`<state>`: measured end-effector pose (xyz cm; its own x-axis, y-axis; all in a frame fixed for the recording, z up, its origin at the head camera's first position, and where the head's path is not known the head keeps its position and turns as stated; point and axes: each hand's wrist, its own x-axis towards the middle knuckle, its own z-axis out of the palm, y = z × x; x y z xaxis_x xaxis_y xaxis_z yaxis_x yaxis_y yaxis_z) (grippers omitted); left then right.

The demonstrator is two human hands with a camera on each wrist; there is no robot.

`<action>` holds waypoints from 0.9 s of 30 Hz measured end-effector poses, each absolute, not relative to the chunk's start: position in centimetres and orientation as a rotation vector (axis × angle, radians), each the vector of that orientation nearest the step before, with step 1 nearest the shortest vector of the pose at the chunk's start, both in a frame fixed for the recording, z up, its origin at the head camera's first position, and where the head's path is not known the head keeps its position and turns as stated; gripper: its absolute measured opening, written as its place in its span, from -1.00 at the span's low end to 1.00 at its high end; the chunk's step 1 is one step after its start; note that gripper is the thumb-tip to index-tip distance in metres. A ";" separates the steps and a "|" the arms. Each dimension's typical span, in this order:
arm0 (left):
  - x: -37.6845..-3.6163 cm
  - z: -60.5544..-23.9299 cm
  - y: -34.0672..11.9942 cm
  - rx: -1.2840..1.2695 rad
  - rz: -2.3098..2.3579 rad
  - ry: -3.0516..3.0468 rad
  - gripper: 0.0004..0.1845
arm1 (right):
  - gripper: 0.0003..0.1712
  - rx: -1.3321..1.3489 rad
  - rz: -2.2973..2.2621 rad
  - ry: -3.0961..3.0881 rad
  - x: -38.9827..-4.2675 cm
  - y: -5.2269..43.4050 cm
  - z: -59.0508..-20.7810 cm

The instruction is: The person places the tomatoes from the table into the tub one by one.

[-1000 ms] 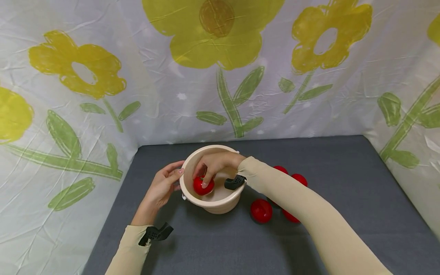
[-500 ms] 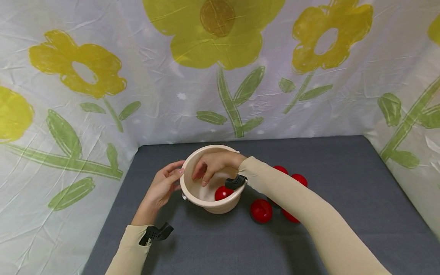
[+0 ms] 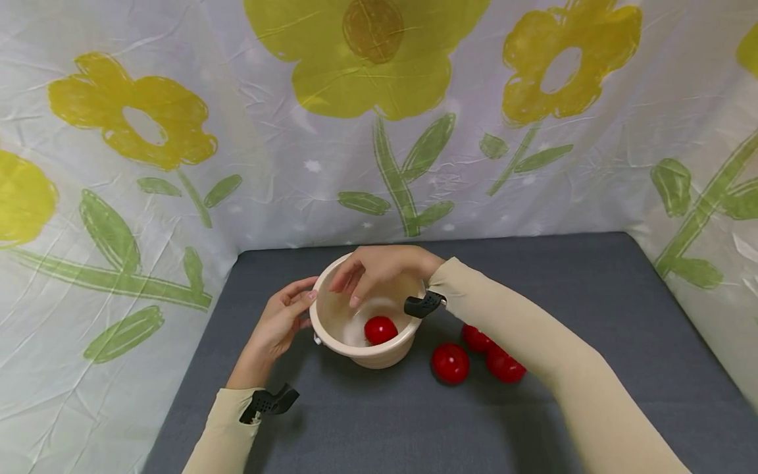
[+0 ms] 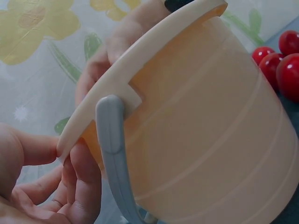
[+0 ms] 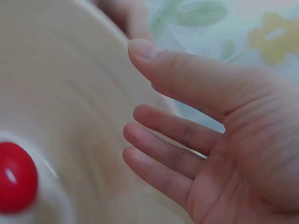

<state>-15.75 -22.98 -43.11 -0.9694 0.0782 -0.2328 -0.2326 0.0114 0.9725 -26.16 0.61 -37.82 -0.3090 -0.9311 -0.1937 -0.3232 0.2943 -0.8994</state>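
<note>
One red ball (image 3: 380,329) lies inside the bucket (image 3: 331,326); three red balls (image 3: 450,363) wait just beside it. My right hand (image 3: 373,271) hovers above, fingers loose, empty; my left hand (image 3: 278,322) steadies the rim.

A: What colour is the bucket (image 3: 367,352)?
B: Cream outside and in, with a grey-blue handle (image 4: 112,154) on its side
A: And the ball (image 3: 380,329) inside it?
B: Glossy red, the same red as the three balls (image 3: 450,363) on the table beside it
A: The table (image 3: 592,296) itself?
B: Dark grey, a plain cloth-like surface with no pattern
A: The backdrop (image 3: 284,158)?
B: White crinkled sheeting printed with big mustard-yellow flowers on green stems with green leaves; one flower has a brownish centre
A: What are the sleeves (image 3: 533,329) like?
B: Plain beige on both arms, each with a black clip at the wrist
</note>
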 end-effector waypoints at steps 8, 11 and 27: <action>-15.7 -43.2 -22.9 -0.147 2.045 2.091 -0.46 | -0.35 -1.188 -1.136 1.804 -26.0 6.5 -35.4; -15.7 -43.2 -23.0 -0.156 2.046 2.099 -0.47 | -0.31 -1.152 -1.176 1.822 -25.8 9.6 -35.2; -15.7 -43.2 -23.0 -0.131 2.067 2.080 -0.46 | -0.25 -0.821 -1.233 2.039 -25.7 22.4 -43.7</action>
<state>-15.66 -23.01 -43.24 -0.9749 0.0814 -0.2074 -0.2069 0.0147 0.9783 -25.66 22.44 -43.75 -0.6209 -0.7624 -0.1821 -0.1930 0.3739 -0.9072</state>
